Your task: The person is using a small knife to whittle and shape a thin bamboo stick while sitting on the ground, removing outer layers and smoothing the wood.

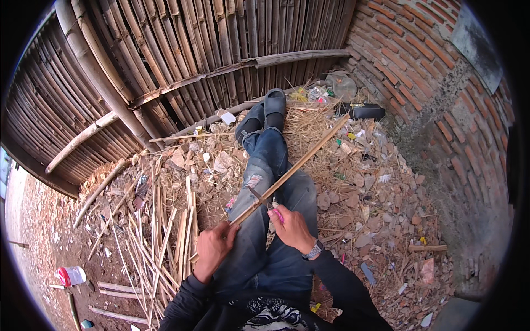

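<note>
Head view: knife blade laid across a long bamboo strip, both hands engaged

Left hand [214,245]: fingers closed around the bamboo strip [309,157] near its lower end; a short length shows beyond the fist. Strip runs diagonally above the jeans [248,220], rising to the right, its far end appearing near a black case [361,112].

Right hand [292,227]: gripping the pink handle of a small knife [257,195], just beside the left hand. Blade crosses the strip and points up-left; depth of any cut cannot be told. Metal-banded wristwatch [313,250] on the right wrist.

Posture: seated, legs stretched forward, dark clogs [275,103] crossed at the ankles.

Surroundings: loose pile of split bamboo strips [157,251] on the ground, left of the legs. Farther left, a white tub with a red rim [74,276] lies tipped over. Stones, straw and litter to the right. Bamboo fence [210,49] ahead; brick wall [403,60] on the right.
</note>
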{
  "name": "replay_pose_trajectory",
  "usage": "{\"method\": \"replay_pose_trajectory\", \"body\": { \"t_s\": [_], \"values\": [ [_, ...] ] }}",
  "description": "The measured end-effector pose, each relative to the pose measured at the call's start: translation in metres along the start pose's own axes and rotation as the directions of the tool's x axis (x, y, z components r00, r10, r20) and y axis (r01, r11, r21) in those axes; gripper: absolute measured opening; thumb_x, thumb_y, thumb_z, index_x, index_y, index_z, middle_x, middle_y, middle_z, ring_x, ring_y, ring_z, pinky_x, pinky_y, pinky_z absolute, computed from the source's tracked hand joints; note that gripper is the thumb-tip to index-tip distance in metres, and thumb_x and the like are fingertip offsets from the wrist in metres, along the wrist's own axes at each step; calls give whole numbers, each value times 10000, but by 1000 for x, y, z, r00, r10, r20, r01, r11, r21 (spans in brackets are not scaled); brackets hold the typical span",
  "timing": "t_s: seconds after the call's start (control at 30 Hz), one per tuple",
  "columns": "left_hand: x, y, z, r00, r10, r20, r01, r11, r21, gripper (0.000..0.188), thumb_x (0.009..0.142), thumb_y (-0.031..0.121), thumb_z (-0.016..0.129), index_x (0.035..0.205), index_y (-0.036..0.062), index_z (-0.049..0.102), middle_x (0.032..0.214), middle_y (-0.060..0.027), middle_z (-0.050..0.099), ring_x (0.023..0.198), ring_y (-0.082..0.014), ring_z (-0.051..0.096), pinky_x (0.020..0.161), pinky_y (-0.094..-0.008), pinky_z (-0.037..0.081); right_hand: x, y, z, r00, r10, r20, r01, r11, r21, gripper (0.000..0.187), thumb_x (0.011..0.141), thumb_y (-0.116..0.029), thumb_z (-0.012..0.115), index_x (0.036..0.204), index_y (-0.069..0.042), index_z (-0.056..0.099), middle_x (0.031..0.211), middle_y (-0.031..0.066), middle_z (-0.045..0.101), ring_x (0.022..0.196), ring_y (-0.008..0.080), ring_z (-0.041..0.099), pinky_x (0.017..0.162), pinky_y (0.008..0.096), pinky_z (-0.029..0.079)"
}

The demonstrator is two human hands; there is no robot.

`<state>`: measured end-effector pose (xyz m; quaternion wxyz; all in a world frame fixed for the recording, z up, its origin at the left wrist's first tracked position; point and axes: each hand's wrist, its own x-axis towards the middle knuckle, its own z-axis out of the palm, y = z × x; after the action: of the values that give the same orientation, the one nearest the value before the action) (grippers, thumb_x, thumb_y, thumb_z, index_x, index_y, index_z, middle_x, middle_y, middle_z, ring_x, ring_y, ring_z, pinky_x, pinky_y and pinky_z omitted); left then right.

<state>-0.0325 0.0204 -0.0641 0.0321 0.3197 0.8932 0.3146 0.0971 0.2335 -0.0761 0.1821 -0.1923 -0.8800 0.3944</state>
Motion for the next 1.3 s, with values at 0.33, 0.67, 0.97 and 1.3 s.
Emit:
{"method": "replay_pose_trajectory", "body": {
  "t_s": [0.33, 0.67, 0.97, 1.3],
  "values": [
    [-6, -21, -16, 987, 156, 34, -156, 988, 1, 234, 926, 338, 780, 887, 109, 757, 725, -133, 722, 604, -359, 697, 538, -432, 535, 17, 19, 16, 997, -43, -59, 29, 977, -210, 475, 1039, -429, 588, 775, -43, 670, 643, 220, 670, 604, 448, 673, 558, 551, 539],
    [-35, -34, -71, 990, 81, 116, -83, 996, 16, 236, 923, 309, 785, 894, 75, 767, 702, -162, 715, 631, -356, 714, 564, -430, 550, 49, 141, -93, 930, 175, -322, -313, 837, -448, 538, 1076, -442, 508, 866, 0, 732, 697, 251, 678, 684, 470, 677, 642, 559, 538],
    [-13, -20, -43, 948, -47, 316, 90, 988, -123, 383, 913, 348, 812, 995, -24, 771, 644, -210, 653, 565, -323, 667, 575, -406, 510, 0, 13, 15, 992, -121, 22, 123, 977, -172, 470, 1038, -454, 601, 776, -63, 619, 597, 194, 641, 589, 432, 671, 525, 511, 533],
    [-38, -49, -74, 953, -29, 301, 63, 993, -103, 334, 898, 309, 825, 973, -13, 777, 655, -205, 663, 555, -320, 665, 566, -402, 511, 20, 72, 5, 966, -246, -82, 198, 904, -379, 417, 1000, -466, 649, 811, -96, 616, 622, 137, 652, 563, 401, 667, 502, 523, 536]
  ]
}}
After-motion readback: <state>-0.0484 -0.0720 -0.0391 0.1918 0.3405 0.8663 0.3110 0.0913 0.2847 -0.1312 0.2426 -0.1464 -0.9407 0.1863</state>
